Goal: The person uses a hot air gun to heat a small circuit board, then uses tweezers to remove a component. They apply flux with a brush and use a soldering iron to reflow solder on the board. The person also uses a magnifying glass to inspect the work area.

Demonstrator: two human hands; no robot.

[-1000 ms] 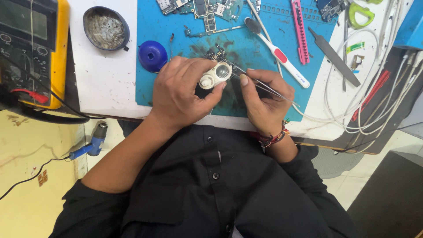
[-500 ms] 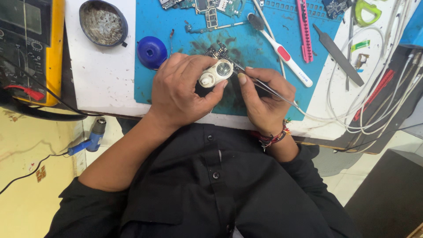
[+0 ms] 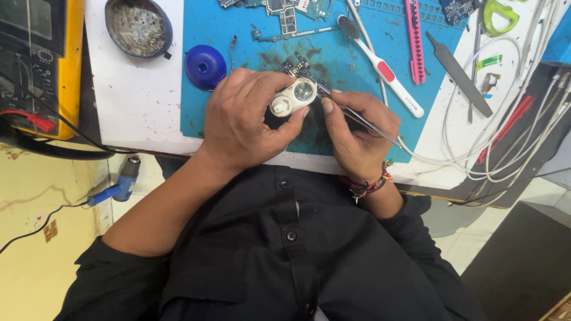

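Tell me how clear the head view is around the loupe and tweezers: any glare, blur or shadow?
Head view: evenly lit and sharp; the loupe lens shows slight glare; the hands shade the mat beneath them; tweezers read clearly; edges bend a little from the wide lens.

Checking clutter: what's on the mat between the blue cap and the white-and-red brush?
Head view: a dark circuit board strip up top, and lower, the left hand holding a white loupe.
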